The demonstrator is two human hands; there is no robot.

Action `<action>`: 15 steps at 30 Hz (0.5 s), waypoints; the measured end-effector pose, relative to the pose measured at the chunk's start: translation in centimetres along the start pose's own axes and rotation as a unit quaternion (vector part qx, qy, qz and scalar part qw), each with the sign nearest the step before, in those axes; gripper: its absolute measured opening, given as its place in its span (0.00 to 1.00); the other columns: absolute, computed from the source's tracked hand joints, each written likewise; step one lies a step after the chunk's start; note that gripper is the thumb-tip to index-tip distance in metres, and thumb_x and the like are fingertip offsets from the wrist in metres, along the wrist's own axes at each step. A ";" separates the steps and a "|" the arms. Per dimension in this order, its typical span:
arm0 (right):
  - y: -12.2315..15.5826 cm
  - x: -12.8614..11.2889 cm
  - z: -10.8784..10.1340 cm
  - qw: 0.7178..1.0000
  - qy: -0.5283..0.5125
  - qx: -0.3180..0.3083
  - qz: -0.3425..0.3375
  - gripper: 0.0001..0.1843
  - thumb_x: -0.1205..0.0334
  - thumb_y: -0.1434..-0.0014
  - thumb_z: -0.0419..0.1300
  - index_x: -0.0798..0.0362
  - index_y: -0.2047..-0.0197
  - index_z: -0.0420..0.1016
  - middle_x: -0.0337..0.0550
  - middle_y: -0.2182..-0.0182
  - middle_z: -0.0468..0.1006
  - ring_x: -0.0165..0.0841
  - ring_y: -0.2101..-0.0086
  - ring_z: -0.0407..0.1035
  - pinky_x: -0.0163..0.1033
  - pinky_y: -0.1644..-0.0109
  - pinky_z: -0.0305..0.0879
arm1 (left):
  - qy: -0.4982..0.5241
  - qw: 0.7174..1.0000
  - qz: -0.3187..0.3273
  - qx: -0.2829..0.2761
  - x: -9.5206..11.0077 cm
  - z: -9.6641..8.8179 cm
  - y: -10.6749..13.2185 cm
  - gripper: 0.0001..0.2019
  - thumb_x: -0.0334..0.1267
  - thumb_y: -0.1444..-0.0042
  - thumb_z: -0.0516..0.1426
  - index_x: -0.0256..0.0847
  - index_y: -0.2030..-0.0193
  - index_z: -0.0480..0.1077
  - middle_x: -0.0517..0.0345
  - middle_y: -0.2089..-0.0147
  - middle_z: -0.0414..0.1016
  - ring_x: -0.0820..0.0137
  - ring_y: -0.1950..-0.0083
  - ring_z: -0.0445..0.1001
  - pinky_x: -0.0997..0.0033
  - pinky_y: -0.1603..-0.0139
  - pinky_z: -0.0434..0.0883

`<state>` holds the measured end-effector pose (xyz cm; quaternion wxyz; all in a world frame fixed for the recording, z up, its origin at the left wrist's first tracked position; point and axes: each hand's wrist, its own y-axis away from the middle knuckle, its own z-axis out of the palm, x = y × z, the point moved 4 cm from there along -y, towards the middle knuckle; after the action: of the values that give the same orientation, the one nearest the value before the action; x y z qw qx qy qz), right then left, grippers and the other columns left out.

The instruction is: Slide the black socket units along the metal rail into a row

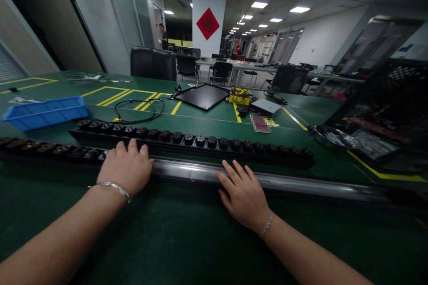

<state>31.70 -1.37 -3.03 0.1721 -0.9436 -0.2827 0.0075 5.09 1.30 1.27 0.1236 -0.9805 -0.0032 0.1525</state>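
A long black bar lies across the green table. Its left part [36, 147] shows a row of dark round pieces, and its right part is a smooth, shiny strip [187, 170]. My left hand [123, 168] lies palm down over the bar where the row meets the shiny strip, fingers slightly apart. What is under its palm is hidden. My right hand [244, 196] rests on the shiny strip farther right, fingers spread. Just behind lies a second black bar [200, 142] with a full row of similar round pieces, touched by neither hand.
A blue plastic bin [47, 113] stands at the left, near a looped black cable [140, 113]. Farther back are a flat black panel [202, 96], a yellow box [240, 96] and a grey device [265, 107]. A metal bowl [331, 137] sits at the right.
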 end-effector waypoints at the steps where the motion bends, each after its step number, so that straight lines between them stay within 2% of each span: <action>1: 0.0 0.0 0.0 1.000 0.001 0.001 0.002 0.22 0.55 0.37 0.47 0.46 0.41 0.64 0.42 0.37 0.53 0.46 0.40 0.49 0.55 0.40 0.48 | -0.018 0.999 -0.013 -0.040 -0.6 0.3 0.0 0.21 0.42 0.42 0.45 0.28 0.54 0.71 0.30 0.51 0.70 0.44 0.52 0.70 0.49 0.57 0.67; 4: 0.0 0.0 0.2 1.000 0.001 0.005 0.004 0.22 0.54 0.38 0.48 0.45 0.42 0.64 0.42 0.37 0.53 0.46 0.40 0.49 0.55 0.40 0.48 | -0.037 0.992 -0.003 -0.118 -1.0 0.5 0.1 0.21 0.38 0.41 0.43 0.26 0.58 0.72 0.30 0.58 0.72 0.48 0.58 0.73 0.55 0.62 0.68; 8: 0.0 0.1 0.4 1.000 -0.003 0.025 0.000 0.21 0.55 0.38 0.50 0.45 0.43 0.65 0.43 0.37 0.54 0.46 0.40 0.50 0.55 0.40 0.49 | -0.031 0.988 0.001 -0.154 -0.2 -0.3 0.1 0.21 0.32 0.41 0.39 0.27 0.56 0.71 0.32 0.58 0.70 0.47 0.56 0.71 0.56 0.63 0.68; 12: 0.1 0.1 0.6 0.999 -0.007 0.035 -0.001 0.21 0.55 0.39 0.50 0.46 0.43 0.66 0.43 0.37 0.55 0.46 0.40 0.50 0.55 0.40 0.49 | -0.006 0.987 0.018 -0.157 0.5 -0.9 0.2 0.21 0.35 0.40 0.39 0.30 0.52 0.68 0.36 0.56 0.69 0.47 0.54 0.68 0.55 0.65 0.68; 15: 0.1 0.1 0.6 0.999 -0.011 0.034 0.000 0.21 0.54 0.38 0.50 0.46 0.43 0.66 0.43 0.37 0.55 0.46 0.40 0.50 0.55 0.40 0.49 | 0.002 0.991 0.046 -0.123 1.1 -0.7 0.2 0.21 0.38 0.40 0.40 0.33 0.48 0.67 0.38 0.55 0.69 0.49 0.54 0.67 0.56 0.64 0.68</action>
<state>31.78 -1.20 -3.59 0.2014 -0.9370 -0.2840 0.0272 6.35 1.01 1.54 -0.0053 -0.9878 0.0235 0.1541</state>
